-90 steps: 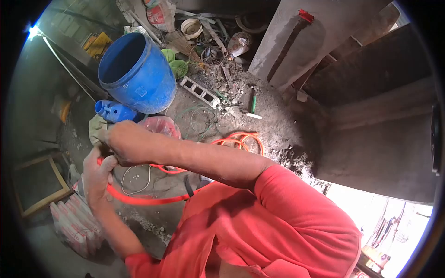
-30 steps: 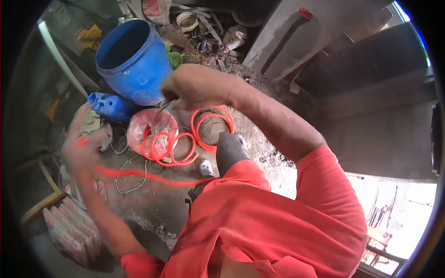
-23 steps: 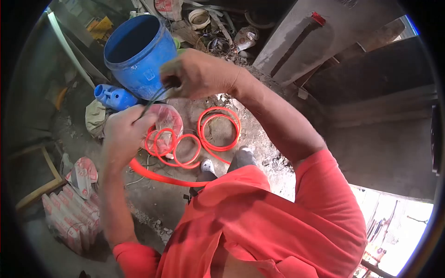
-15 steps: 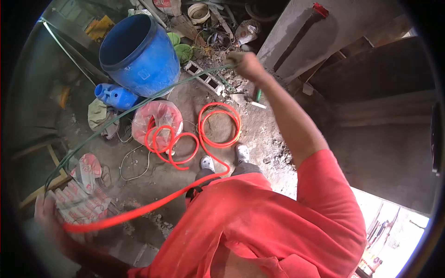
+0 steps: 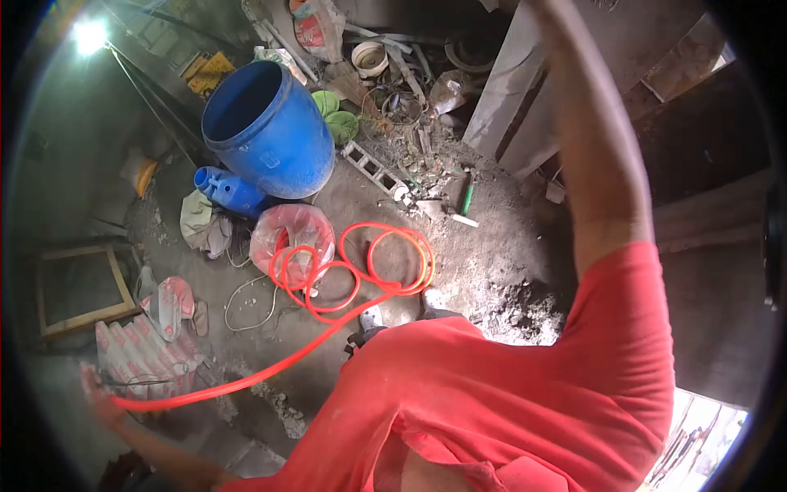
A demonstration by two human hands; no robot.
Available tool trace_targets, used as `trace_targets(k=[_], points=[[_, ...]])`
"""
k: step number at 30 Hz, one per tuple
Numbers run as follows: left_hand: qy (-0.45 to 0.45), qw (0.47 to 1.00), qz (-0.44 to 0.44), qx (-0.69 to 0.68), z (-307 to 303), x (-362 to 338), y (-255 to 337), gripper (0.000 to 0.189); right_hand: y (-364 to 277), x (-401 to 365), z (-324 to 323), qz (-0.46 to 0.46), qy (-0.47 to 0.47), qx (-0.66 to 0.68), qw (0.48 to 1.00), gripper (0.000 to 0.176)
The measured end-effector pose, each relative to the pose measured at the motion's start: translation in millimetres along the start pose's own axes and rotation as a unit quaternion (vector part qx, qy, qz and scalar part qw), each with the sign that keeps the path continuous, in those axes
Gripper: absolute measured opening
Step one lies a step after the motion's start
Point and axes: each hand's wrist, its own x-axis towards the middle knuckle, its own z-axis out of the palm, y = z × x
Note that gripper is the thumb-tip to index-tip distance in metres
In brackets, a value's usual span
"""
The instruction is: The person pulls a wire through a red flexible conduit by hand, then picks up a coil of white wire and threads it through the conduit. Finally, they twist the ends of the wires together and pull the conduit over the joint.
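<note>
At the lower left, my left hand [image 5: 100, 400] is blurred, closed around the end of an orange hose [image 5: 270, 369]. A thin dark strand [image 5: 143, 382] shows beside its fingers. From that hand the hose runs right, past my shoes, into loose loops on the floor. Some loops lie over a clear and pink plastic bag [image 5: 287, 225]. My right arm stretches up past the top edge, so my right hand is out of the picture.
A blue barrel [image 5: 275, 135] stands beyond the loops, with a smaller blue container [image 5: 234, 195] beside it. Printed sacks [image 5: 147, 353] and a wooden frame [image 5: 123, 275] lie left. A hollow block [image 5: 373, 168] and green-handled tool [image 5: 467, 197] lie ahead.
My right hand has risen out of view. The green strand stretched between my hands no longer shows across the scene. The view has shifted, and my left hand still has the hose.
</note>
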Motion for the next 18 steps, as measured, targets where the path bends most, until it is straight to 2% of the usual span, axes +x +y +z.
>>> trace_targets(k=[2,4,5,6,7,8,9,10,11,12,14,15,16,17,18], points=[[0.07,0.99,-0.012,0.119,67,-25,-7,0.038,25,-72,80,0.057,-0.186,-0.039,0.98,0.029],[0.078,0.972,-0.015,0.22,128,-51,-1,0.051,-20,-165,133,0.249,-0.349,0.035,0.903,0.046],[0.033,0.967,0.061,0.244,142,-45,-20,0.052,-75,-190,120,0.282,-0.327,0.16,0.887,0.051],[-0.01,0.955,0.138,0.262,155,-39,-38,0.053,-120,-203,114,0.265,-0.339,0.211,0.878,0.052],[-0.04,0.961,0.172,0.211,175,-34,-44,0.055,-152,-222,130,0.295,-0.375,0.274,0.835,0.049],[-0.071,0.963,0.202,0.163,194,-31,-42,0.056,-190,-233,132,0.28,-0.373,0.337,0.818,0.044],[-0.108,0.96,0.194,0.171,241,-65,-4,0.058,-224,-255,150,0.216,-0.338,0.383,0.832,0.04],[-0.143,0.956,0.188,0.175,302,-111,41,0.06,-261,-231,105,0.222,-0.375,0.433,0.789,0.035],[-0.203,0.947,0.196,0.155,336,-129,50,0.061,-287,-246,116,0.185,-0.394,0.45,0.78,0.034],[-0.255,0.904,0.296,0.175,367,-146,58,0.061,-305,-259,127,0.146,-0.412,0.468,0.768,0.033],[-0.305,0.864,0.352,0.193,410,-168,65,0.05,-320,-260,113,0.146,-0.405,0.502,0.75,0.032],[-0.309,0.862,0.35,0.195,414,-164,58,0.05,-323,-261,109,0.144,-0.397,0.535,0.732,0.031],[-0.39,0.857,0.282,0.186,417,-157,51,0.042,-310,-270,113,0.136,-0.37,0.587,0.707,0.033],[-0.465,0.842,0.21,0.174,420,-154,47,0.035,-301,-273,102,0.142,-0.37,0.587,0.706,0.033],[-0.481,0.829,0.213,0.189,420,-159,44,0.023,-291,-272,87,0.163,-0.416,0.592,0.671,0.034]])
